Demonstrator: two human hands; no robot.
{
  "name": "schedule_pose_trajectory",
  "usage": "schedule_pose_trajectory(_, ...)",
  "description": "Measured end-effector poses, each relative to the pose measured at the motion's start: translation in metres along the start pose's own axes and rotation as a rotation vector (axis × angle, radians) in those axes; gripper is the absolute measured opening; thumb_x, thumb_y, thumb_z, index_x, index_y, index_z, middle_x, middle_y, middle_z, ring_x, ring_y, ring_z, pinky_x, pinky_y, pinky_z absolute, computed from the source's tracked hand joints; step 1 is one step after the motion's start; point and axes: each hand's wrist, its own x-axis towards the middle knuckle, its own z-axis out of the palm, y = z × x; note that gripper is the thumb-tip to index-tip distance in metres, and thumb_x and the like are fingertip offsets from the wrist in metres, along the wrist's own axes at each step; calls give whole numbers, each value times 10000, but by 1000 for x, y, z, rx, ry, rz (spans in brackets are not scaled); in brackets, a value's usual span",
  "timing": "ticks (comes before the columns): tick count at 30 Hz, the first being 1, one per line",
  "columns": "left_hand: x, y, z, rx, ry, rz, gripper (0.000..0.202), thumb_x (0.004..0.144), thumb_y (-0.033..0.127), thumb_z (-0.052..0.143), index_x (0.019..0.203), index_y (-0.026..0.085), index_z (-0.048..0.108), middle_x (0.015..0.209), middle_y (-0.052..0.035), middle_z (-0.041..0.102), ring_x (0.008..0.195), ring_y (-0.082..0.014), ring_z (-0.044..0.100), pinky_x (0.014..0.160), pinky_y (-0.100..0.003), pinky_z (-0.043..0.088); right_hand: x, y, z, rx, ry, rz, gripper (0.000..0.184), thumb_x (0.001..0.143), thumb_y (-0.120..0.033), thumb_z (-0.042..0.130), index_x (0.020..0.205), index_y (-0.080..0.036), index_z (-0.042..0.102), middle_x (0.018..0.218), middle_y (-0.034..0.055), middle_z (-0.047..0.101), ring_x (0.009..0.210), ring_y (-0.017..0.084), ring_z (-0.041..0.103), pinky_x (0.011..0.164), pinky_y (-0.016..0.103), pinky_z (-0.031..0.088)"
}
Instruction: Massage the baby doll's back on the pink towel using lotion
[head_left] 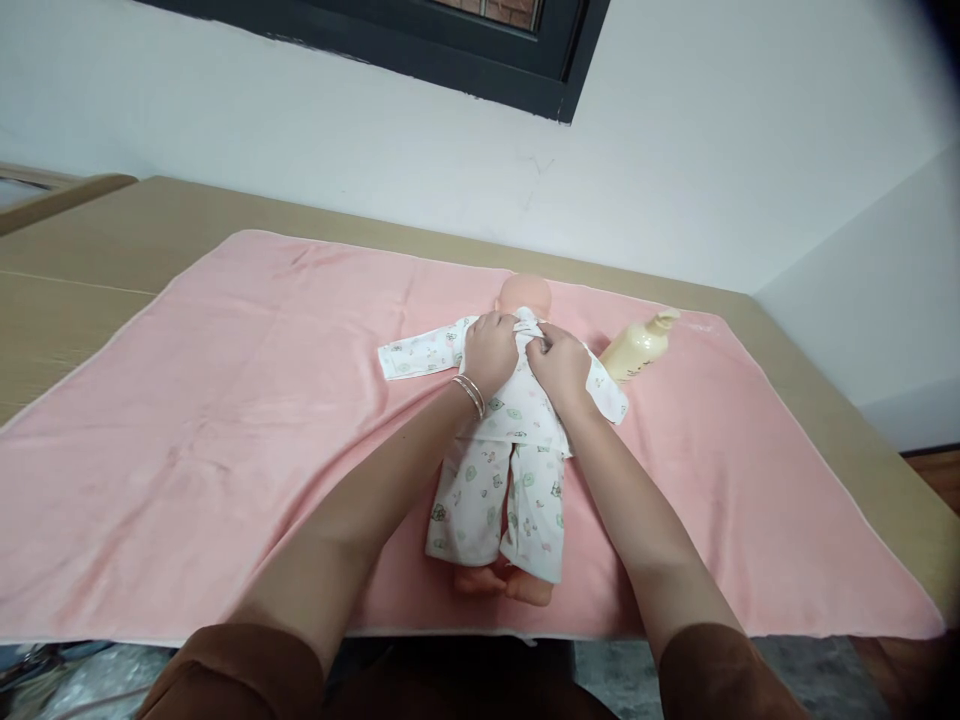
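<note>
A baby doll (525, 293) lies on its back with its head away from me and its feet (529, 588) towards me. It wears a white printed top (517, 415) and matching trousers (536, 505). At the top's neckline, my left hand (491, 352) is closed on the fabric from the left. My right hand (559, 365) pinches the collar just beside it, thumb and fingers together. The top's left-hand sleeve (424, 350) stretches out flat, while the right-hand one angles down past my right wrist. My hands hide the doll's neck and upper chest.
A pink blanket (225, 420) with a few creases covers much of the wooden table (202, 212). Right of the doll, a pale yellow pump bottle (637, 347) is on the blanket, tilted in view. Behind the table rises a white wall (337, 140) with a dark window frame (450, 60).
</note>
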Motion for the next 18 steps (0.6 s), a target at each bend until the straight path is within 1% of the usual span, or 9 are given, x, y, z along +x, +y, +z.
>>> schedule_pose_trajectory(2,-1,0,2,-2,34,-10,294,925,168,416,1113,191,640,1153,-110,661,1143,-275,569,1011,-425,437,-4,-4,-2,-57,9,67,379,882,-312,436,1161,-242,682,1079,73,722,1006,296,643,875,405,491)
schedule_pose_trajectory(4,-1,-2,5,-24,61,-12,295,923,179,424,1124,186,640,1162,-102,662,1153,-267,567,1030,-411,428,-3,-4,-1,-75,6,85,392,881,-322,440,1185,-234,671,1087,84,718,1002,304,641,868,411,493)
schedule_pose_trajectory(6,1,-5,8,-42,70,-13,310,926,196,427,1159,184,630,1195,-99,657,1173,-259,559,1051,-406,413,1,1,2,-50,0,37,427,874,-295,425,1226,-204,649,1161,99,696,1048,299,623,920,416,480)
schedule_pose_trajectory(9,3,-10,9,-35,49,19,334,936,204,403,1194,191,615,1230,-97,648,1192,-253,547,1070,-417,395,10,11,8,15,-38,-87,481,855,-236,384,1270,-163,617,1269,111,649,1143,284,579,1029,438,422)
schedule_pose_trajectory(12,3,-10,7,1,29,54,344,943,201,384,1203,195,609,1210,-94,652,1179,-255,548,1063,-421,394,14,15,9,45,-87,-134,508,847,-217,369,1295,-154,601,1322,115,618,1196,278,548,1071,451,383)
schedule_pose_trajectory(15,1,-6,3,62,30,34,305,937,214,404,1141,187,629,1147,-109,655,1129,-272,564,1008,-417,427,8,8,3,16,-76,-81,457,864,-240,381,1236,-192,643,1229,96,670,1108,269,593,998,407,434)
schedule_pose_trajectory(18,-1,-2,0,100,61,-5,259,927,226,426,1070,182,638,1080,-121,653,1091,-285,571,956,-415,450,0,-3,-4,-65,-43,49,390,891,-297,414,1163,-231,685,1091,83,716,1013,277,633,886,373,475)
